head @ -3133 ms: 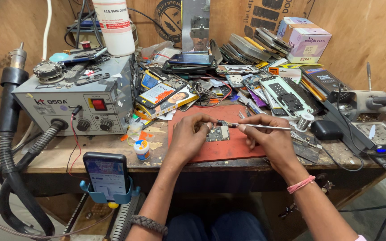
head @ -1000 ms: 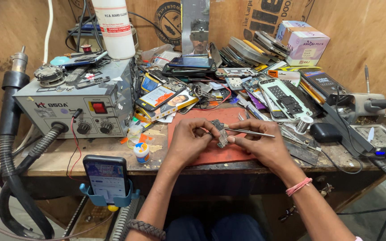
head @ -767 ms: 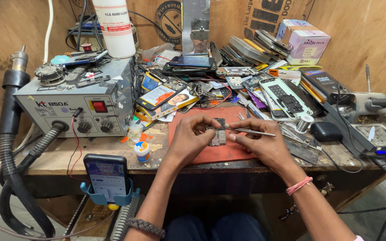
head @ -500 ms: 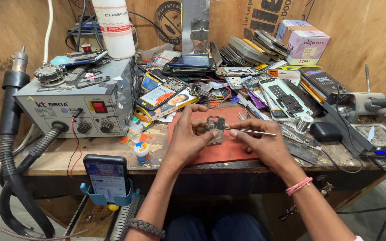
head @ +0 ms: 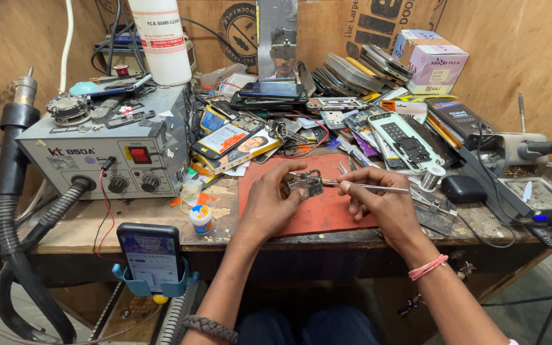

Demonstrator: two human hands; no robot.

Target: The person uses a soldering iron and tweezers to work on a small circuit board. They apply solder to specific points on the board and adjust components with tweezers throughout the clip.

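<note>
Small circuit board raised slightly above red work mat, pinched at its left edge by left hand; lower and flatter against mat 3.1 s ago, since lifted and turned more upright. Right hand closed narrow around metal tweezers, tips now touching board's right edge; earlier held further right with tips clear of board. Both hands drawn closer together over mat since then. Grey rework station at left unchanged, hot-air handle parked beside it. Phone upright in blue cradle at bench front, same position. Small white jar with blue lid just left of mat, contents not discernible. Metal tray at right, contents unclear. Pink and white carton at rear right, closed. White bottle standing atop station.
</note>
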